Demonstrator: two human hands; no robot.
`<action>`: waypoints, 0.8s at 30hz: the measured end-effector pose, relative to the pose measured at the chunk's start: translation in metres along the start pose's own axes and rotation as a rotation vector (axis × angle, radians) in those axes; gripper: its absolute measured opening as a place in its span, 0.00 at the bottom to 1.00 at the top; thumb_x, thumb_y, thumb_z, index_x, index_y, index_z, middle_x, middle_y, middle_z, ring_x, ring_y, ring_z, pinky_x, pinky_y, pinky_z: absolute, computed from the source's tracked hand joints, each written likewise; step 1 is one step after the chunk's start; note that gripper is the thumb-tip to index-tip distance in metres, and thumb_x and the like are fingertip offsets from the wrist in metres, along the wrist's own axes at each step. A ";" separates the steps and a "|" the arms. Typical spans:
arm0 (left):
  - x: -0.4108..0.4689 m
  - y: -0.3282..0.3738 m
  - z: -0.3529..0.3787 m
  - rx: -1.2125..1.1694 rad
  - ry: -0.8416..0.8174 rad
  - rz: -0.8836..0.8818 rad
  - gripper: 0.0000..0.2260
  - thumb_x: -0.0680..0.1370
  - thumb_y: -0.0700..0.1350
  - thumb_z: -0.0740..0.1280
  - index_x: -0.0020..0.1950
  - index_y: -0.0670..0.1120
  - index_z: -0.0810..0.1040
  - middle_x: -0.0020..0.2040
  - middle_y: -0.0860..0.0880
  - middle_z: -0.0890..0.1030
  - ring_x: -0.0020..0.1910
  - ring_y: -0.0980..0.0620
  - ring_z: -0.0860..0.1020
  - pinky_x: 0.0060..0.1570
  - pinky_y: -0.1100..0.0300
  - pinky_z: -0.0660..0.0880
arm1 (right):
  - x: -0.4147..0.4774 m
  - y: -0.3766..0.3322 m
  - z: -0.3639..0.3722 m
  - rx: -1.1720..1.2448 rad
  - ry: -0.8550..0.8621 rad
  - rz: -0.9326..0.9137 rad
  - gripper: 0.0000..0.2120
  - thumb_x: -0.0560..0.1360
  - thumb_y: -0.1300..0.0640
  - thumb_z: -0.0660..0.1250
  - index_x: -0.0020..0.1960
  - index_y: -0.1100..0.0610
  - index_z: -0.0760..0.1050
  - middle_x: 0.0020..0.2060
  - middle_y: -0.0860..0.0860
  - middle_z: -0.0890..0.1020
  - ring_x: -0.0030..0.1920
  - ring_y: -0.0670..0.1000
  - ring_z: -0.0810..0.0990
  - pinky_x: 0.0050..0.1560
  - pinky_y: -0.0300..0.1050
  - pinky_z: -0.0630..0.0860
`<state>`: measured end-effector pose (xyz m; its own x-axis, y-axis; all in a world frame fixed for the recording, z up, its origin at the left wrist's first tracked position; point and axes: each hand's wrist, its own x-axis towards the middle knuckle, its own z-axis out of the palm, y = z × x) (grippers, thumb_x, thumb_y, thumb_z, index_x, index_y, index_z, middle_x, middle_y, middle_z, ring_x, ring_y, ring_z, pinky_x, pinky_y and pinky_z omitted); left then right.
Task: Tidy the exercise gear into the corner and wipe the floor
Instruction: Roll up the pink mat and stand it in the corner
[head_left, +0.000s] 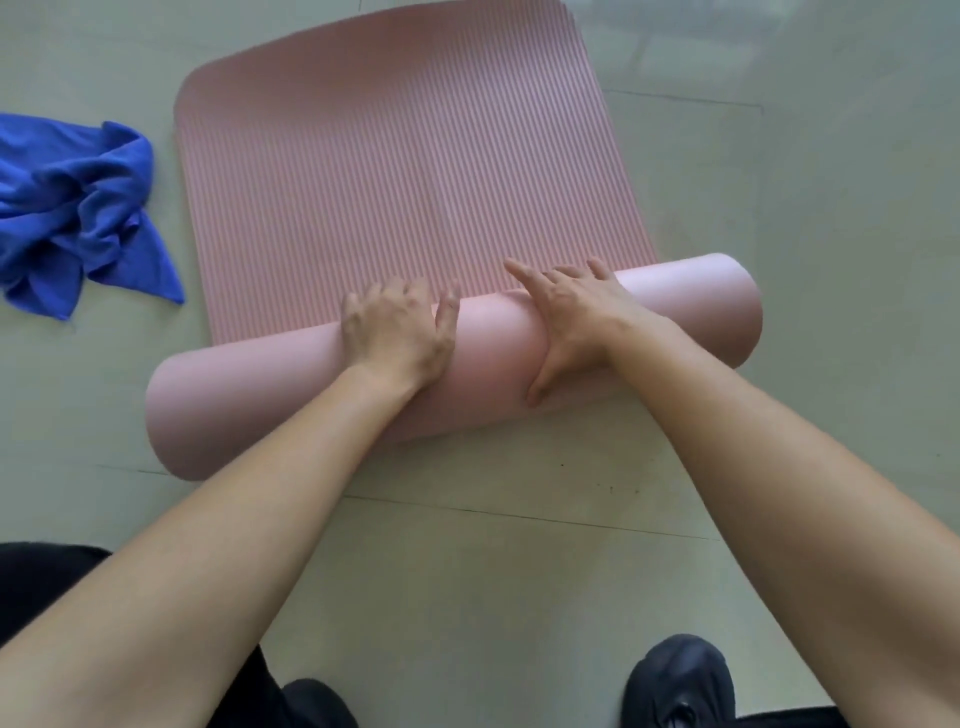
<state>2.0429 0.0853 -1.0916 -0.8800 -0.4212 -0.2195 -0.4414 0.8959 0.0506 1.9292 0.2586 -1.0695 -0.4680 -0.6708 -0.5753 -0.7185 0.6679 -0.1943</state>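
1. Pale tiled floor fills the view, thin grout lines crossing it, a few dark specks near the middle.
2. Pink exercise mat lies on it, ribbed side up, near end curled into a thick roll.
3. Crumpled blue cloth sits on the floor, just left of the mat.
4. Two dark shoes planted at the bottom edge.

Both hands, left & right, flat on half-rolled pink mat; blue cloth beside.
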 end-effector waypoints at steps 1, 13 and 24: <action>-0.006 0.001 0.004 0.008 -0.028 -0.019 0.31 0.80 0.64 0.44 0.56 0.45 0.79 0.55 0.41 0.81 0.55 0.40 0.77 0.56 0.46 0.67 | 0.004 0.000 -0.005 0.007 -0.023 0.012 0.71 0.48 0.27 0.78 0.81 0.47 0.46 0.71 0.50 0.70 0.74 0.56 0.65 0.77 0.59 0.53; -0.023 0.015 0.013 -0.021 -0.097 0.229 0.33 0.77 0.65 0.40 0.49 0.49 0.80 0.50 0.47 0.83 0.52 0.44 0.79 0.57 0.49 0.67 | -0.039 0.029 0.017 0.371 -0.453 0.213 0.51 0.44 0.25 0.78 0.64 0.39 0.73 0.57 0.41 0.80 0.56 0.49 0.79 0.58 0.49 0.78; 0.031 0.031 0.011 -0.041 -0.212 0.060 0.27 0.83 0.59 0.48 0.55 0.43 0.80 0.56 0.37 0.81 0.55 0.37 0.78 0.53 0.49 0.71 | -0.069 0.007 0.000 0.106 -0.157 0.147 0.57 0.60 0.26 0.73 0.79 0.47 0.53 0.74 0.53 0.62 0.70 0.56 0.69 0.66 0.54 0.72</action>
<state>2.0037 0.1016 -1.1079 -0.8502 -0.3238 -0.4150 -0.3996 0.9102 0.1085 1.9561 0.3098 -1.0313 -0.4722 -0.5110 -0.7183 -0.5864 0.7905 -0.1768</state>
